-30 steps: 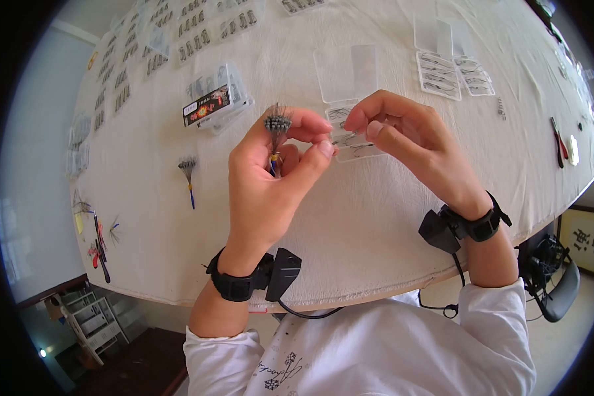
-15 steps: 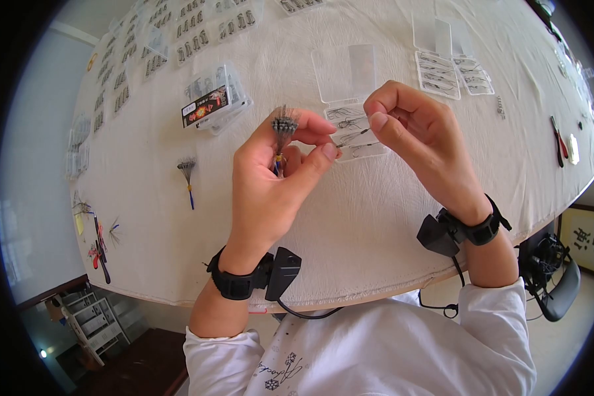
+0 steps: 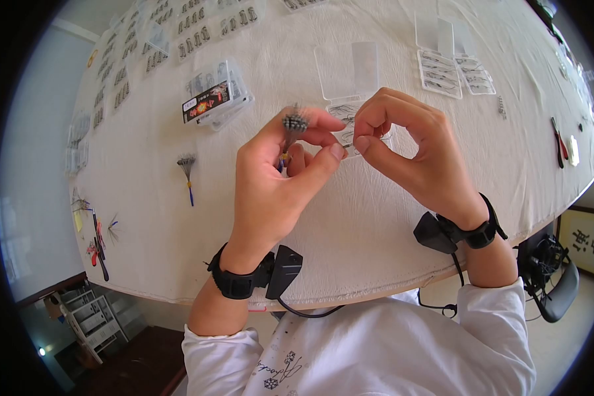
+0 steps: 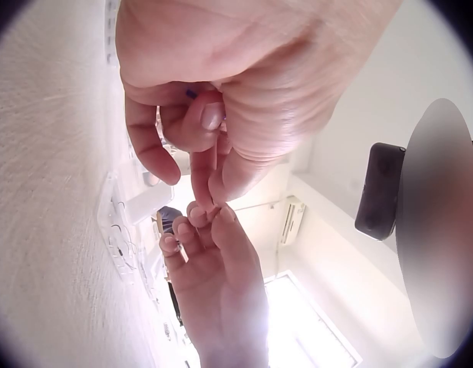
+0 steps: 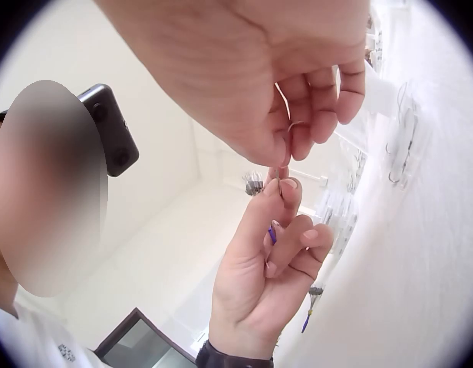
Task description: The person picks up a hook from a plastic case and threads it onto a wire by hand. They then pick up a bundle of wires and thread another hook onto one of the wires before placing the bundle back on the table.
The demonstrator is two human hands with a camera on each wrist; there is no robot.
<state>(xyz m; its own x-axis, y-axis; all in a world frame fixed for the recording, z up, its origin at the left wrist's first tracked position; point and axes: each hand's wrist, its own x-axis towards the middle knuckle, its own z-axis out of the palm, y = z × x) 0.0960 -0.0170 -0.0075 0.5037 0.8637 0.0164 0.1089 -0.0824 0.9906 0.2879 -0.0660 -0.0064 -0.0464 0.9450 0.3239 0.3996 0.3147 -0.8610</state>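
Observation:
The left hand point(image 3: 270, 178) keeps a bundle of thin dark wires with grey beads point(image 3: 294, 123) in its curled fingers, the blue and yellow stem at the palm. Its thumb and a finger pinch a small thin piece point(image 3: 347, 146). Facing it, the right hand point(image 3: 426, 155) has thumb and forefinger tips together at that piece's other end; in the right wrist view a thin curved wire point(image 5: 295, 124) shows at its fingers. Beneath the hands lies an open clear case point(image 3: 342, 104) with hooks in it, partly covered by the right hand.
A second bead bundle point(image 3: 187, 173) lies left of the hands. Stacked clear boxes point(image 3: 226, 105) with a dark label stand behind it. Open cases of hooks point(image 3: 440, 74) are at the back right, pliers point(image 3: 560, 142) at the right edge, more tools point(image 3: 99, 245) at the far left.
The right hand moved away from the left, then came back, its thumb and forefinger now closed together beside the left fingertips. The left hand shifted slightly right with its bundle.

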